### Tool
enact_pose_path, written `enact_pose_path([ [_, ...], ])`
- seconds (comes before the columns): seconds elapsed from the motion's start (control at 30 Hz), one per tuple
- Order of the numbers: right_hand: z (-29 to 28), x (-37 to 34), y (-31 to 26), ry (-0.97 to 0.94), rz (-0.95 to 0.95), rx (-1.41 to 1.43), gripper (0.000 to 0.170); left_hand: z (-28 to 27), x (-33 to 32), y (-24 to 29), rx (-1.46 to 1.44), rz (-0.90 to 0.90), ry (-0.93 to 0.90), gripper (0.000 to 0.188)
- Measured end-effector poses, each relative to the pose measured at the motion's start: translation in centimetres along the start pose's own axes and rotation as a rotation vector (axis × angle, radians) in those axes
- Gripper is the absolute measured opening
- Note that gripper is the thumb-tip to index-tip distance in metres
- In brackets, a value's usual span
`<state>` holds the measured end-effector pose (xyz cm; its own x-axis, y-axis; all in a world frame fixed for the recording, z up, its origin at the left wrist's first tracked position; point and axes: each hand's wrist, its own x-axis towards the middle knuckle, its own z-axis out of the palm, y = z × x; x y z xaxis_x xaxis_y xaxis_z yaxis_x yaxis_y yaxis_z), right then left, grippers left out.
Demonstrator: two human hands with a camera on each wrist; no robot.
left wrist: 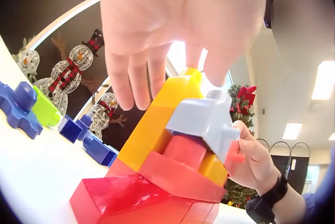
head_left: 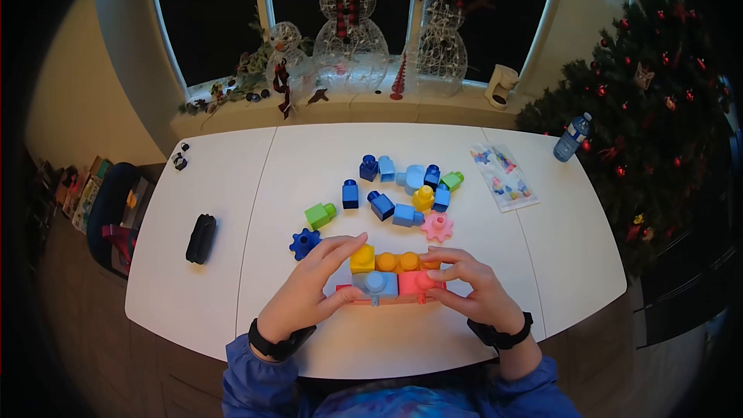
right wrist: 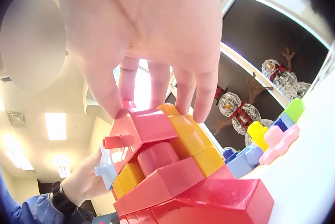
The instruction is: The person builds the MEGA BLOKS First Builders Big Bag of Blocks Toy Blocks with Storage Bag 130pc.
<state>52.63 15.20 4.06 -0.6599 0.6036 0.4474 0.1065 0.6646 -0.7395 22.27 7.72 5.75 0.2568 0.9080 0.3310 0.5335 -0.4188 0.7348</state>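
Observation:
A build of large toy bricks stands before me: a red base [left wrist: 152, 203], an orange brick [head_left: 409, 262], a yellow brick [head_left: 362, 258], and a light blue sloped brick [head_left: 375, 284] and a pink sloped brick [head_left: 416, 284] in front, each with a small peg. My left hand [head_left: 317, 282] spans the left end, thumb at the light blue brick and index fingertip by the yellow one; its other fingers hang behind. With thumb and fingers, my right hand [head_left: 474, 288] grips the pink brick at the right end, further fingertips reaching back over the orange brick.
Behind the build lie several loose blue bricks [head_left: 381, 205], green bricks [head_left: 319, 215], a blue gear [head_left: 305, 243] and a pink gear [head_left: 437, 226]. A black case [head_left: 201, 238] is left. A picture sheet [head_left: 503, 178] and water bottle [head_left: 572, 138] are right on the white table [head_left: 193, 302].

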Motion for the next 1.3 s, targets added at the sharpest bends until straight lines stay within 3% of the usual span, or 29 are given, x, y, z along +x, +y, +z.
enact_pose_path([
  [0.1, -2.1, 1.6, -1.8, -0.110, 0.019, -0.085, 0.028, 0.6, -0.4, 0.5, -0.169, -0.081, 0.029, 0.096],
  [0.2, -4.4, 4.9, -2.1, -0.171, -0.002, -0.204, 0.024, 1.4, -0.4, -0.2, -0.115, -0.144, 0.011, 0.101],
  [0.43, -1.6, 13.9, 3.3, -0.273, 0.037, -0.421, 0.030, 1.8, -0.3, 0.1, -0.110, -0.213, -0.001, 0.094],
  [0.57, 2.0, 16.3, 7.8, -0.396, 0.074, -0.686, 0.036, 2.2, -0.4, 0.1, -0.113, -0.206, 0.020, 0.090],
  [0.67, 4.0, 16.6, 10.2, -0.380, 0.078, -0.787, 0.041, 2.1, -0.3, -0.1, -0.097, -0.152, 0.041, 0.085],
  [0.77, 4.2, 17.0, 10.8, -0.448, 0.154, -0.764, 0.044, 2.1, -0.2, -0.1, -0.083, -0.109, 0.057, 0.083],
  [0.9, 4.0, 16.4, 10.7, -0.301, 0.092, -0.548, 0.045, 2.0, -0.1, -0.1, -0.076, -0.099, 0.065, 0.082],
  [0.97, 2.8, 15.9, 8.4, -0.219, 0.041, -0.406, 0.045, 2.0, -0.1, -0.1, -0.073, -0.093, 0.064, 0.082],
  [1.07, 0.2, 14.9, 2.6, -0.250, 0.278, -0.141, 0.046, 1.9, -0.2, -0.2, -0.089, -0.134, 0.040, 0.086],
  [1.2, -1.2, 11.3, -0.3, -0.154, 0.189, 0.061, 0.046, 2.0, -0.2, -0.4, -0.073, -0.139, 0.041, 0.089],
  [1.3, -1.4, 9.4, -1.5, -0.256, 0.207, 0.089, 0.048, 2.2, -0.3, -0.9, -0.069, -0.128, 0.048, 0.090],
])
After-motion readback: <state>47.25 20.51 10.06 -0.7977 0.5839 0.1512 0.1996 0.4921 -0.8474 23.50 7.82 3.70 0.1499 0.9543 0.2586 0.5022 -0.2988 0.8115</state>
